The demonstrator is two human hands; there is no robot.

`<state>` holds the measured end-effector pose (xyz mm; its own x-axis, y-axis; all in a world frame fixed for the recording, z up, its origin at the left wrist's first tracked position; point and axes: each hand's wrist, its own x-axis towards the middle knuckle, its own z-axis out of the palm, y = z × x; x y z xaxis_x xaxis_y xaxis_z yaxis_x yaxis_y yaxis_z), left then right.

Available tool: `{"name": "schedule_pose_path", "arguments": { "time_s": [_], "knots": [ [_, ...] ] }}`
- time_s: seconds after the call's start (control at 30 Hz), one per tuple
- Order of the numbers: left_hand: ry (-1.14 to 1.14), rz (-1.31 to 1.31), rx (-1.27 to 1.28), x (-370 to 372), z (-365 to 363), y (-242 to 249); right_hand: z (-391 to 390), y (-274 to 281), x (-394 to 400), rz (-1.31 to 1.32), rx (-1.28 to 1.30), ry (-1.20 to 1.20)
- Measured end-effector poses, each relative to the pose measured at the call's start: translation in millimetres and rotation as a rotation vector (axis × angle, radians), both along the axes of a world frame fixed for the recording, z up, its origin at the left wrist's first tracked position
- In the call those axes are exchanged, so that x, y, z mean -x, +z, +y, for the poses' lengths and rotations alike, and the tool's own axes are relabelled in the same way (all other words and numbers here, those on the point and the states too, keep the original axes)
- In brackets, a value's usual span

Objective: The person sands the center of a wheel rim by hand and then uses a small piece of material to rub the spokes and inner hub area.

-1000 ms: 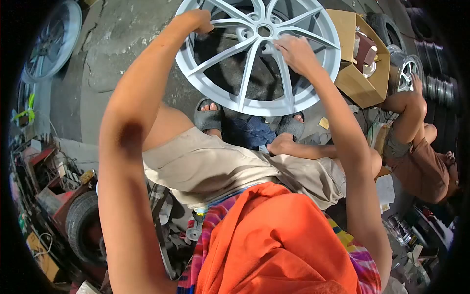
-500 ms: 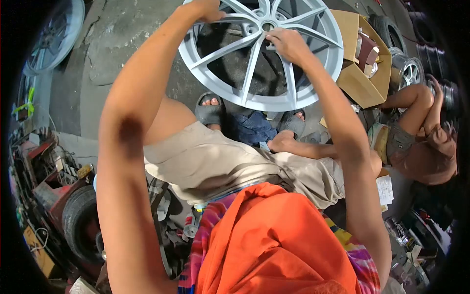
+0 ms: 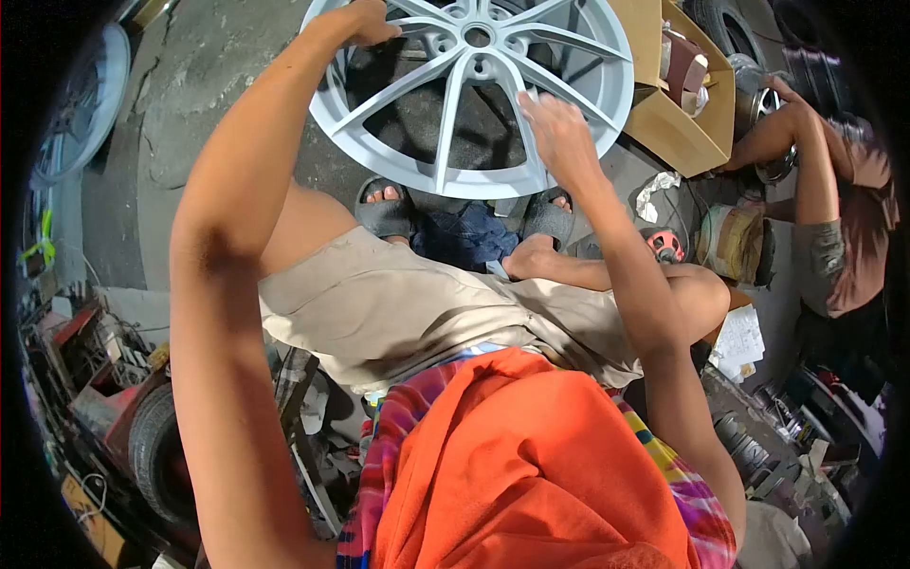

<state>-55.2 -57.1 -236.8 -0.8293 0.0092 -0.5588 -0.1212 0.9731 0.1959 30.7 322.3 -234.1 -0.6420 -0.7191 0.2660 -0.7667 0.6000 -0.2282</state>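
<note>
A light grey alloy wheel rim (image 3: pixel 580 176) with slim paired spokes lies before me at the top of the view, above my feet. My left hand (image 3: pixel 368 23) is closed over its upper left side, with the fingertips at a spoke. Near the lower right spokes is my right hand (image 3: pixel 564 137), fingers stretched out and tips beside a spoke. The open hub hole (image 3: pixel 477 35) shows between the hands, with lug holes around it.
A cardboard box (image 3: pixel 684 133) with packaging inside stands right of the wheel rim. Another person (image 3: pixel 820 190) sits at the right, near more wheels. A dark cloth (image 3: pixel 460 239) lies between my sandals. At lower left are a tire (image 3: pixel 163 455) and cluttered parts.
My right hand has moved off the hub to the lower right spokes, its fingers straighter. The left hand stays on the rim. The view has shifted, and the other person's posture has changed.
</note>
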Motion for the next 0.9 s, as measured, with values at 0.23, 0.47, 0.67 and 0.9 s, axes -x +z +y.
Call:
{"name": "schedule_pose_path", "arguments": {
  "time_s": [0.23,0.47,0.67,0.9],
  "knots": [
    [-0.032,0.009,0.020,4.3,16.0,12.6,26.4,4.4,-50.9,-0.073,-0.073,-0.076],
    [-0.037,0.078,0.016,2.7,13.4,4.1,-13.1,-13.1,11.1,0.083,0.022,-0.035],
    [-0.001,0.082,-0.044,-3.2,3.8,20.6,30.9,2.5,-61.8,-0.082,0.015,-0.122],
    [0.039,0.037,0.014,-11.3,14.1,36.4,-8.2,-0.9,-9.4,-0.022,0.063,-0.078]
  ]
}}
